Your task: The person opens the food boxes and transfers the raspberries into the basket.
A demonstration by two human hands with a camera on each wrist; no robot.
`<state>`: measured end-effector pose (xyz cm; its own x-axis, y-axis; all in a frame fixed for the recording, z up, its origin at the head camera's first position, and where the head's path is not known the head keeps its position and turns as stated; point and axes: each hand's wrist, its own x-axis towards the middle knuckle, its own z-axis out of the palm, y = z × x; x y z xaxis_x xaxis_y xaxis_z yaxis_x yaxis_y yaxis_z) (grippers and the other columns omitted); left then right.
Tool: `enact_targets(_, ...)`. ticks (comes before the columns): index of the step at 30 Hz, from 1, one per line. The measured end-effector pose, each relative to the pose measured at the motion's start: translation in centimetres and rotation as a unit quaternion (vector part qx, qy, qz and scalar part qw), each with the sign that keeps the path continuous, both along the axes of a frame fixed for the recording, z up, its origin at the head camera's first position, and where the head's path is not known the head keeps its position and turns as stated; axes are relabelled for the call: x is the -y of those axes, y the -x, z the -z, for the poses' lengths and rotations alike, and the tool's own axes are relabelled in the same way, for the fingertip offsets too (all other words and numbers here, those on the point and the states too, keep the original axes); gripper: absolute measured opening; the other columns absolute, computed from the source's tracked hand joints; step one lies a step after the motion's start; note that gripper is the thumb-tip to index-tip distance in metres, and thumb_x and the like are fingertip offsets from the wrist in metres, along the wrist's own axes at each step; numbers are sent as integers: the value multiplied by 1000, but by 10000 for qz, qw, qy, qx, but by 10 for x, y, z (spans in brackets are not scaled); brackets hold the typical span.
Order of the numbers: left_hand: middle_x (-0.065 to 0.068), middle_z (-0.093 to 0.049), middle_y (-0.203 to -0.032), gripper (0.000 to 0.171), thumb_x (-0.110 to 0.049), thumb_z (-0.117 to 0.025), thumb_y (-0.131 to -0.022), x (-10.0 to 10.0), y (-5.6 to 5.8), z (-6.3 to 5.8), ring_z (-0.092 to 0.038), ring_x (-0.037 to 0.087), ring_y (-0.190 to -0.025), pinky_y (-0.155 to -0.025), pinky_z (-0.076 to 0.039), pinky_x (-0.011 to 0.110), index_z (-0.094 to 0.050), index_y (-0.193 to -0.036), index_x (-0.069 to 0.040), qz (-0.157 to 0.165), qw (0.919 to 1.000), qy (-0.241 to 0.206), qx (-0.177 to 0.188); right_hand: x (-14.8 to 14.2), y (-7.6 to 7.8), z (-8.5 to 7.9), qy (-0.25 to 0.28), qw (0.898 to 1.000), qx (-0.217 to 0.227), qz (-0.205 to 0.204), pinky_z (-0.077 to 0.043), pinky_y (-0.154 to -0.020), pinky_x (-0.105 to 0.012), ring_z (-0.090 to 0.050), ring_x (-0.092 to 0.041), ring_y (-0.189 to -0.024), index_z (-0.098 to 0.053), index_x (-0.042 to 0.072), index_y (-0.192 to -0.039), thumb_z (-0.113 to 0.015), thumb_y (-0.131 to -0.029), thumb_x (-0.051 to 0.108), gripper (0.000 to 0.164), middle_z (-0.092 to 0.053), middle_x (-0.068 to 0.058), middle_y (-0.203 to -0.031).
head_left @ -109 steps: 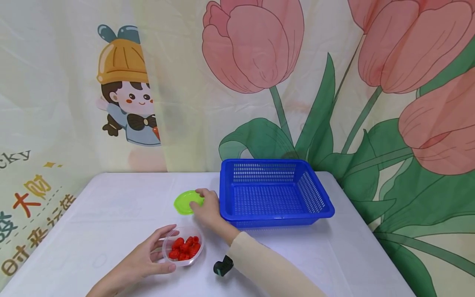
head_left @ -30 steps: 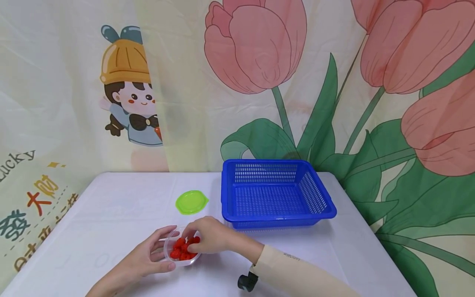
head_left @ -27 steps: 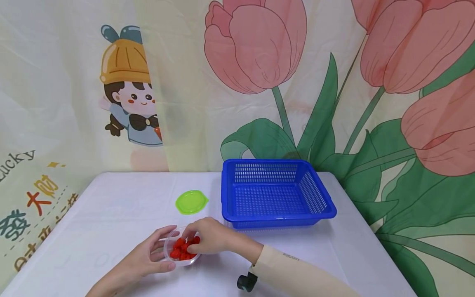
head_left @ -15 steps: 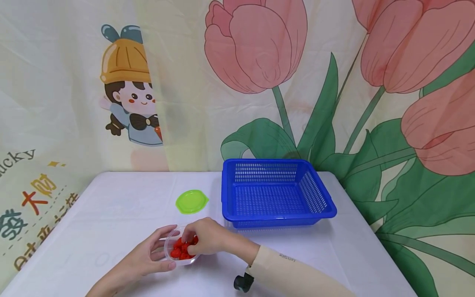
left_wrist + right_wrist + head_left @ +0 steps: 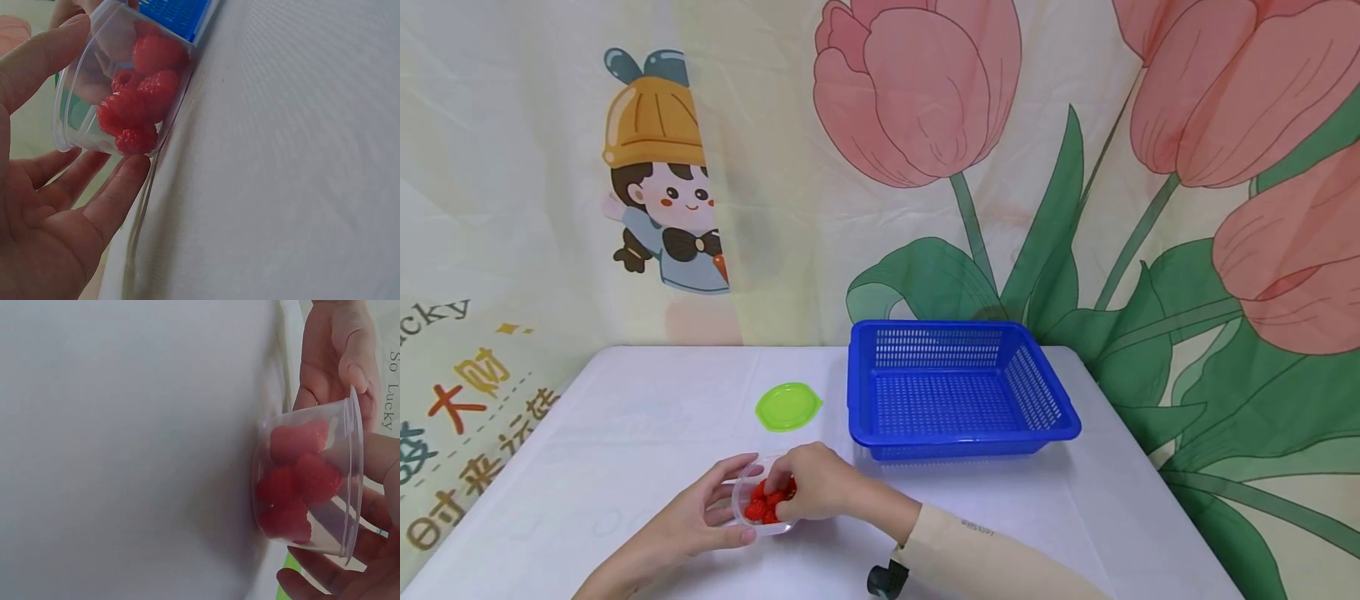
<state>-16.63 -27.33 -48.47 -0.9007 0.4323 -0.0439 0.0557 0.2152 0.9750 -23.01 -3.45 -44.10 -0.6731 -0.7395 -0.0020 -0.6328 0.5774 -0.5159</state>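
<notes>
Several red raspberries [image 5: 756, 509] lie in a small round clear plastic tub [image 5: 739, 502] on the table. My left hand [image 5: 696, 517] holds the tub from the left, its thumb near the front and its fingers round the far side. In the left wrist view the raspberries [image 5: 122, 112] show through the wall, and a fingertip touches the tub near its base. From the right, my right hand [image 5: 823, 483] reaches over the rim, thumb and bent fingers among the fruit. Whether they pinch a raspberry is hidden. Behind the tub lies a flat green lid [image 5: 787, 407].
A blue perforated plastic basket [image 5: 962, 437] stands at the back right, with nothing seen inside. White cloth covers the table [image 5: 647, 417]. A printed curtain [image 5: 760, 167] hangs behind it. A small black device [image 5: 886, 580] sits at the right sleeve.
My right hand has left the green lid and come into the tub of raspberries. Over the last second it has shifted slightly left and deeper. My left hand stays at the tub.
</notes>
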Motion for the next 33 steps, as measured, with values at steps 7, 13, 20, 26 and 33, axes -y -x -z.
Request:
enact_targets(7, 32, -29, -166, 92, -6, -79, -94, 0, 1, 1, -64, 4, -129, -98, -58, 25, -23, -166, -8, 77, 9998, -192, 20, 3, -1, 3, 103, 9995, -304, 80, -43, -67, -10, -53, 4, -72, -83, 20, -94, -87, -85, 15, 11, -66, 19, -74)
enact_targets(13, 31, -32, -164, 91, -7, -80, -93, 0, 1, 1, -62, 1, -129, -102, -52, 18, -24, -165, -7, 37, 9999, 0, -143, 2, 1, 6, 194, 9993, -317, -35, -44, -69, -10, -56, 2, -75, -84, 19, -98, -85, -88, 15, 11, -71, 17, -80)
enact_targets(20, 27, -35, -164, 91, -8, -80, -93, 0, 1, 1, -61, 5, -132, -103, -49, 16, -25, -165, -8, -21, 9999, 47, -139, -5, 3, -3, 241, 9985, -483, 69, -45, -73, -12, -61, -2, -86, -85, 22, -105, -82, -93, 18, 13, -74, 16, -89)
enact_targets(26, 26, -36, -164, 90, -9, -80, -93, 1, 0, 2, -60, 7, -134, -102, -50, 17, -26, -165, -9, -42, 9999, 65, -109, -16, 8, -20, 354, 9988, -342, 66, -48, -76, -13, -64, -5, -96, -84, 21, -111, -80, -96, 18, 16, -75, 16, -97)
enact_targets(33, 25, -38, -164, 88, -11, -80, -94, 1, 0, 0, -56, 31, -141, -102, -51, 18, -28, -164, -12, -29, 9998, 177, -133, -38, 21, -52, 751, 9951, -605, -222, -54, -81, -13, -65, 0, -94, -83, 17, -110, -80, -96, 15, 14, -74, 13, -98)
